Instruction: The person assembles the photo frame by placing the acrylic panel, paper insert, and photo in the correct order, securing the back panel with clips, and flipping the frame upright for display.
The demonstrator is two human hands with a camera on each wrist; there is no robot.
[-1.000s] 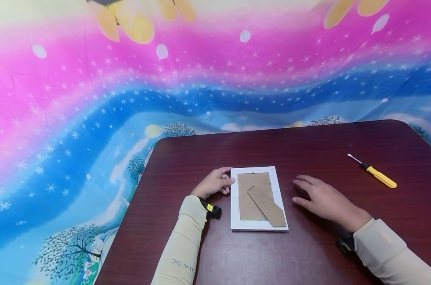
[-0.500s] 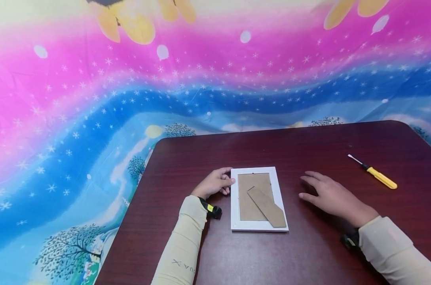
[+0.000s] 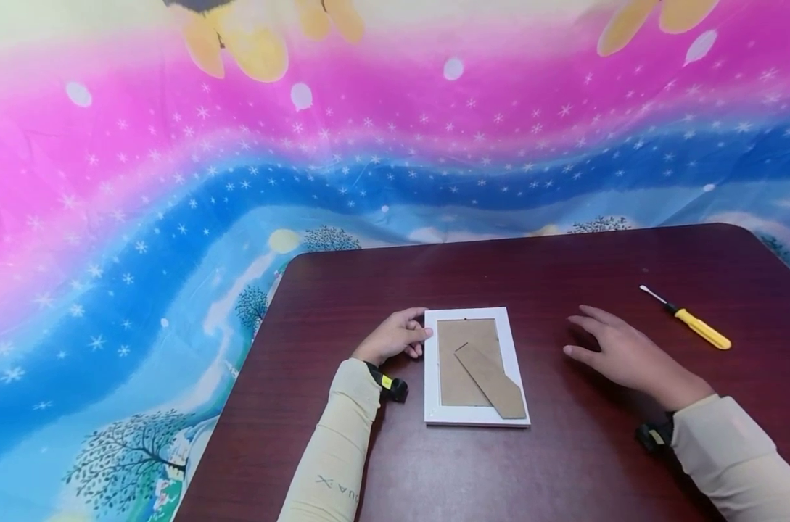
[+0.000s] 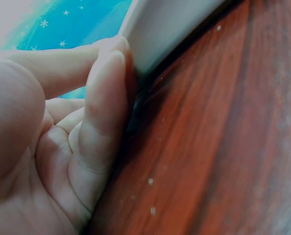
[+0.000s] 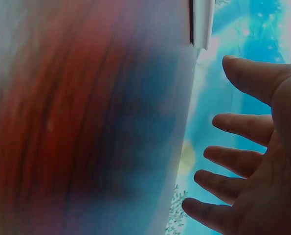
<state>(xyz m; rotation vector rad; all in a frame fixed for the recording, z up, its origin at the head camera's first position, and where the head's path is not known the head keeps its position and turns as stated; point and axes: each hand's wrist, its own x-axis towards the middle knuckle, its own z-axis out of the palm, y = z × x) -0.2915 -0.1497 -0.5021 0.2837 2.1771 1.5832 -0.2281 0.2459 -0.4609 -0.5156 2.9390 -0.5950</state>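
A white picture frame (image 3: 431, 377) lies face down on the dark red-brown table, its brown backing board (image 3: 460, 373) upward. The stand leg (image 3: 492, 380) lies slanted across the board, its wide end over the frame's lower right corner. My left hand (image 3: 393, 336) holds the frame's upper left edge with thumb and curled fingers. In the left wrist view, fingertips (image 4: 117, 63) meet the white frame edge (image 4: 157, 36). To the right of the frame, my right hand (image 3: 630, 355) is held with spread, relaxed fingers, touching nothing. The right wrist view shows its palm (image 5: 267, 196) and separated fingers.
A yellow-handled screwdriver (image 3: 701, 328) with a black collar lies at the right of the table (image 3: 368, 279), beyond my right hand, tip pointing to the upper left. A printed pink and blue cloth (image 3: 342, 145) hangs behind the table.
My right hand has moved to the right, away from the frame and nearer the screwdriver. The left hand and the picture frame have stayed in place.
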